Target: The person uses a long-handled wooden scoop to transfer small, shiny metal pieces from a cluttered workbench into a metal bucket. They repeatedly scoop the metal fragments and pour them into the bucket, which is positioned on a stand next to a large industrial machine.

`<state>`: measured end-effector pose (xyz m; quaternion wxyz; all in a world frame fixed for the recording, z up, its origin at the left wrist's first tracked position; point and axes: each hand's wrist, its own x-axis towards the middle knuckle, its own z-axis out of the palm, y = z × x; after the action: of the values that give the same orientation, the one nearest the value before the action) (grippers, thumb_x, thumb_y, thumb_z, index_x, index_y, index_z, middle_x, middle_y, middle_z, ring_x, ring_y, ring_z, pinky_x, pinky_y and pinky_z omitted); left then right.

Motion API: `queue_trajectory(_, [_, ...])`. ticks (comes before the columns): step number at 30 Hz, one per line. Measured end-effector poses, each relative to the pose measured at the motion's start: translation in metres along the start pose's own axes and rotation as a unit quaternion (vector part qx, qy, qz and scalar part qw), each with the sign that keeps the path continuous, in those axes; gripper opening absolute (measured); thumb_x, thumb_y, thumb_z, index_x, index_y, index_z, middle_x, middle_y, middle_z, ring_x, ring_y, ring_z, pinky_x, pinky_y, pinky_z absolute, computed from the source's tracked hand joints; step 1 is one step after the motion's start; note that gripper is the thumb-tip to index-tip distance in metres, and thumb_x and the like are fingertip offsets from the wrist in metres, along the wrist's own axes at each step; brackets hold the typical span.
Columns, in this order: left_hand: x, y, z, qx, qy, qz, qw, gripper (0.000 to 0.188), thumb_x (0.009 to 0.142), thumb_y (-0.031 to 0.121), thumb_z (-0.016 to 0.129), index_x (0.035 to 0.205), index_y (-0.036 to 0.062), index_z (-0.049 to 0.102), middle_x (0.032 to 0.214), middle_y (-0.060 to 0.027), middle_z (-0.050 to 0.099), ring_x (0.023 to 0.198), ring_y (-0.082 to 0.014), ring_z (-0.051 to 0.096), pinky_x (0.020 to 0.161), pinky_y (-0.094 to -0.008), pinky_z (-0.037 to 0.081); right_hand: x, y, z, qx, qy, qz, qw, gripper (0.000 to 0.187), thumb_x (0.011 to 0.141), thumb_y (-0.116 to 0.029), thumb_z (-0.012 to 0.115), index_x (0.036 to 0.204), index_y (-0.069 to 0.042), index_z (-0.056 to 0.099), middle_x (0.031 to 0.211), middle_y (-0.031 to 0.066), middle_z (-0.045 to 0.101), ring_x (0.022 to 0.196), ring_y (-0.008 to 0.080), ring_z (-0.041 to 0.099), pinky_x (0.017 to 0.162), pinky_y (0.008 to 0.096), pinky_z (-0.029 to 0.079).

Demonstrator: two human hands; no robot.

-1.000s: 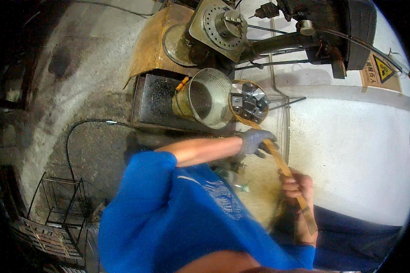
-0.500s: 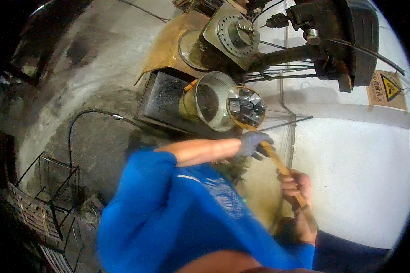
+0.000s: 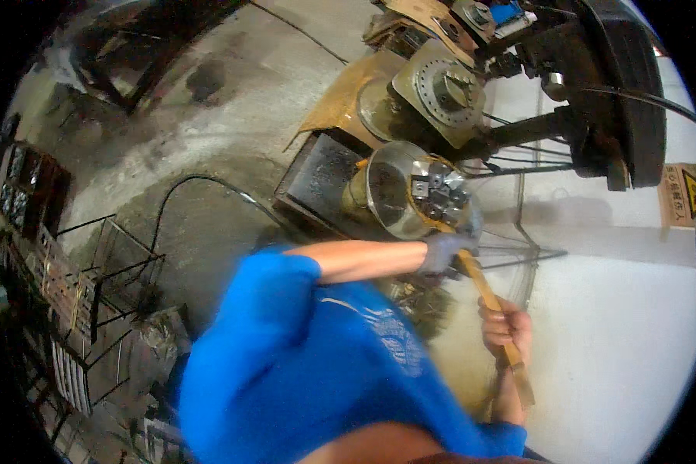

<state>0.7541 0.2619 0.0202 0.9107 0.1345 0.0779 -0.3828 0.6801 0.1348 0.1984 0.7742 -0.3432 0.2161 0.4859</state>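
Note:
A long-handled round scoop with a flat wooden handle [image 3: 483, 292] slants up to the left. Its round head holds several grey metal blocks [image 3: 442, 192] and overlaps the right side of a metal bucket's mouth. My left hand [image 3: 442, 255], in a dark grey glove and slightly blurred, grips the handle just below the head. Lower down, the bare fingers of my right hand [image 3: 507, 325] wrap round the handle near its end. The bucket [image 3: 356, 195] leans with its mouth toward the scoop; the scoop head hides part of its rim.
A dark metal block-like stand [image 3: 313, 176] is beside the bucket. Behind it are a round drilled machine table [image 3: 450, 93] and a dark drill press [image 3: 619, 93]. A black hose [image 3: 170, 193] curves over the floor at left, near metal racks [image 3: 69, 286]. A white wall [image 3: 619, 309] rises at right.
My view has swung, so the surroundings sit farther right and lower. The scoop head has moved left relative to the bucket and now overlaps its mouth more. Both hands keep their hold.

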Motion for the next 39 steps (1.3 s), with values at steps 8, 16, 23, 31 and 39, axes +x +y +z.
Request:
queue_trajectory(8, [-0.041, 0.049, 0.026, 0.055, -0.085, 0.192, 0.976, 0.01, 0.076, 0.012, 0.059, 0.081, 0.0042, 0.059, 0.078, -0.0059, 0.061, 0.071, -0.0187, 0.059, 0.069, -0.0298, 0.048, -0.003, -0.003, 0.036, -0.066, -0.118, 0.012, 0.991, 0.056, 0.073, -0.006, 0.061, 0.116, 0.007, 0.027, 0.079, 0.0046, 0.036, 0.054, 0.0063, 0.033, 0.044, 0.0195, 0.034])
queue_trajectory(16, [-0.166, 0.074, -0.015, 0.029, 0.002, 0.252, 0.967, 0.018, 0.08, 0.014, 0.052, 0.093, 0.0022, 0.057, 0.088, -0.0102, 0.061, 0.078, -0.0223, 0.059, 0.072, -0.0331, 0.049, 0.062, 0.03, 0.097, -0.185, -0.044, 0.083, 0.978, 0.038, 0.073, -0.006, 0.05, 0.107, 0.004, 0.039, 0.068, 0.0001, 0.034, 0.049, 0.0057, 0.031, 0.037, 0.019, 0.03])
queue_trajectory(23, [-0.251, 0.094, -0.176, -0.137, 0.044, 0.309, 0.94, 0.025, 0.082, 0.016, 0.049, 0.102, 0.0024, 0.055, 0.096, -0.0144, 0.06, 0.088, -0.0256, 0.058, 0.077, -0.0382, 0.049, 0.226, 0.102, 0.141, -0.256, -0.117, 0.298, 0.912, 0.044, 0.065, -0.001, 0.05, 0.108, 0.002, 0.042, 0.069, -0.0009, 0.033, 0.052, 0.0077, 0.03, 0.041, 0.0201, 0.026])
queue_trajectory(31, [-0.431, 0.129, -0.28, -0.201, 0.169, 0.439, 0.859, 0.024, 0.082, 0.019, 0.047, 0.102, 0.0064, 0.053, 0.093, -0.0153, 0.062, 0.08, -0.0271, 0.06, 0.073, -0.0387, 0.05, 0.366, 0.231, 0.25, -0.255, -0.21, 0.422, 0.844, 0.049, 0.068, -0.01, 0.059, 0.11, 0.007, 0.04, 0.072, -0.0015, 0.035, 0.056, 0.0056, 0.032, 0.044, 0.0169, 0.031])
queue_trajectory(39, [-0.588, 0.189, -0.341, -0.236, 0.201, 0.586, 0.748, 0.024, 0.082, 0.016, 0.046, 0.1, 0.0021, 0.053, 0.099, -0.0187, 0.06, 0.087, -0.0292, 0.06, 0.076, -0.0396, 0.051, 0.472, 0.328, 0.388, -0.287, -0.172, 0.479, 0.811, 0.035, 0.072, -0.006, 0.047, 0.105, 0.006, 0.041, 0.071, 0.0001, 0.034, 0.052, 0.006, 0.03, 0.039, 0.017, 0.029])
